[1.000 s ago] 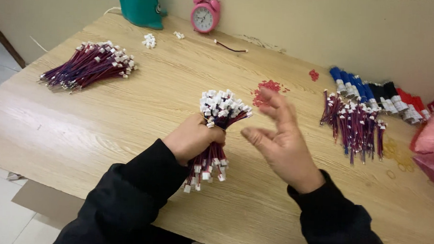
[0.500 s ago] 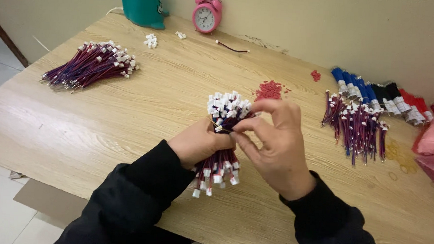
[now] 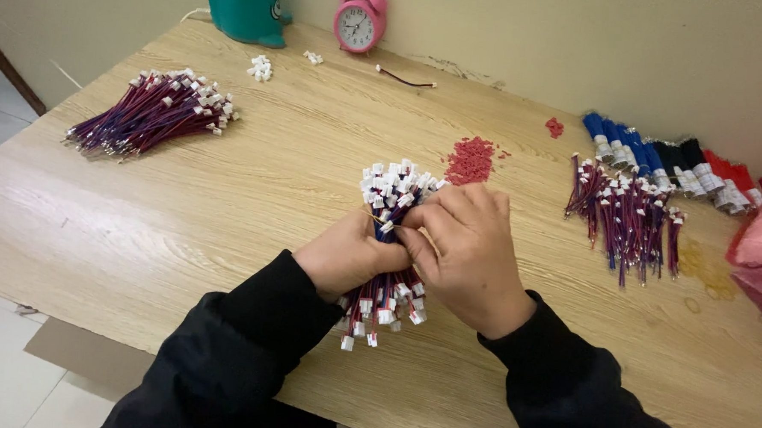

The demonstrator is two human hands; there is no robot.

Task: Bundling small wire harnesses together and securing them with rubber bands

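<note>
Left hand (image 3: 345,257) wrapped tight round middle of wire bundle (image 3: 388,240), bundle upright just above table (image 3: 227,199). Right hand (image 3: 465,252) grip pressed together at same spot, pinching thin yellowish band (image 3: 379,220) at bundle's waist, looks like.

Risk imo: band slips off fingertips, snaps back, wires fan out. White connectors at top sit uneven, so loose left grip could drop few strands onto table. Other wire pile (image 3: 625,216) nearby, strays could mix in.
</note>
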